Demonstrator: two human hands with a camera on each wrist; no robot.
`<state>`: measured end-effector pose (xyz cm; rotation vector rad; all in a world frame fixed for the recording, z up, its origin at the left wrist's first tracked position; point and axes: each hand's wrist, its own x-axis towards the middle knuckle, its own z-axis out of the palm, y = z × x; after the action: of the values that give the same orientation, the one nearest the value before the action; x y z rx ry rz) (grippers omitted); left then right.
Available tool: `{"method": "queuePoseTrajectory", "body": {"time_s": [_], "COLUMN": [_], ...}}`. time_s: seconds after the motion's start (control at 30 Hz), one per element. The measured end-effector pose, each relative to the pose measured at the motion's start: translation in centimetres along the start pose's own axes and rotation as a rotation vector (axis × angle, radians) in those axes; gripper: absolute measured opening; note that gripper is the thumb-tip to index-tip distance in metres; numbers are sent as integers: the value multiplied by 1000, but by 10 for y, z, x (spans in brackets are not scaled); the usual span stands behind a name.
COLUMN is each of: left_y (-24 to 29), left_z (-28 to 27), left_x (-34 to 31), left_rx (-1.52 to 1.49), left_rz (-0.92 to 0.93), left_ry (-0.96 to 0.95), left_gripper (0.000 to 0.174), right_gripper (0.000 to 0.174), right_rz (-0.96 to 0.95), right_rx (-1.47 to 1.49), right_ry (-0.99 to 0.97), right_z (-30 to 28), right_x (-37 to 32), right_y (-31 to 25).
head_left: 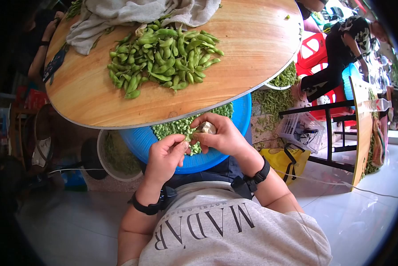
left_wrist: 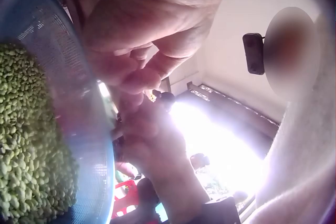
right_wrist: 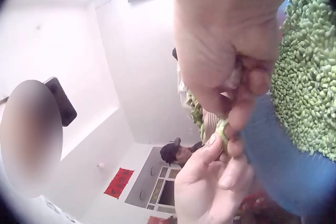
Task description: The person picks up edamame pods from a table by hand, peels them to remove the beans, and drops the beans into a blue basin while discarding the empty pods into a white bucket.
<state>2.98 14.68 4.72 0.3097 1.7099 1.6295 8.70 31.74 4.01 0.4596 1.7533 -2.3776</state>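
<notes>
Over the blue basket my two hands meet at the fingertips. Thumb and forefinger of my left hand pinch a green soybean pod. My right hand has its fingertips on the same pod from the other side. A pale crumpled bit is tucked in the curled fingers of my right hand; I cannot tell what it is. Beneath the hands, shelled green soybeans fill the basket's middle. A heap of whole pods lies on the wooden table just ahead.
A grey cloth lies behind the pod heap. The table's rounded edge overhangs the basket. On the floor at left stands a pale tub; at right are a white crate and a yellow bag. Another person bends at far right.
</notes>
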Motion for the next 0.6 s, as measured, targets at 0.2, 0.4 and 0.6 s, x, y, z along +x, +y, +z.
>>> {"method": "queuePoseTrajectory", "body": {"time_s": [0.2, 0.4, 0.6], "left_y": [-1, -10, -13], "left_z": [3, 6, 8], "left_x": [5, 16, 16], "left_rx": [-96, -194, -286], "left_rz": [-78, -101, -94], "left_ry": [83, 83, 102], "left_gripper": [13, 11, 8], "right_gripper": [15, 15, 16], "right_rz": [-49, -20, -258], "right_rx": [-132, -11, -296], "right_ry": [62, 82, 213], "right_z": [-7, -3, -2], "right_x": [8, 9, 7], "right_y": [14, 19, 28]}}
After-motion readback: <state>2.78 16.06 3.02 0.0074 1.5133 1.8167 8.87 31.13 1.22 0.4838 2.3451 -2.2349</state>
